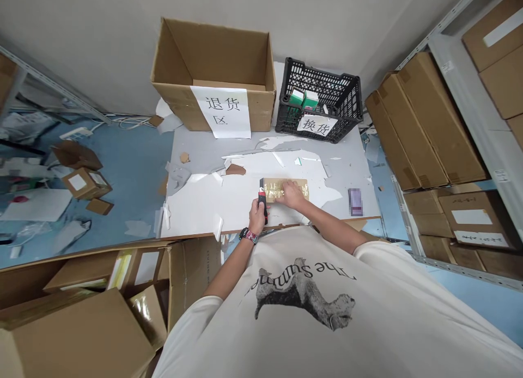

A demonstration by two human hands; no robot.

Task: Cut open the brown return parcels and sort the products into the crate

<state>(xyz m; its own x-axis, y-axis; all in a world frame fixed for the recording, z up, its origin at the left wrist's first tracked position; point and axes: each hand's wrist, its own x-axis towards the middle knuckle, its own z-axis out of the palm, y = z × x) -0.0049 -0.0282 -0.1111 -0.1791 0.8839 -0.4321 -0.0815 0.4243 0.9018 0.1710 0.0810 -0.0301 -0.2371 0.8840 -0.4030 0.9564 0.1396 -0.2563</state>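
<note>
My left hand (pixel 256 217), with a watch and a patterned band at the wrist, is closed around a black and red utility knife (pixel 262 205). The knife's upper end is against the left end of a small cardboard box (pixel 301 187) covered in shiny tape. The box lies flat near the table's front edge. Across its top, my right hand (pixel 292 194) grips it with bent fingers. The exact blade position is too small to make out.
On the white table (pixel 196 203) lie paper scraps and a purple packet (pixel 355 202). Behind stand a large open carton (pixel 171 100) and a black plastic crate (pixel 343 108) with green-and-white boxes. Cartons fill a shelf (pixel 498 174) at right and a big box (pixel 183 280) at lower left.
</note>
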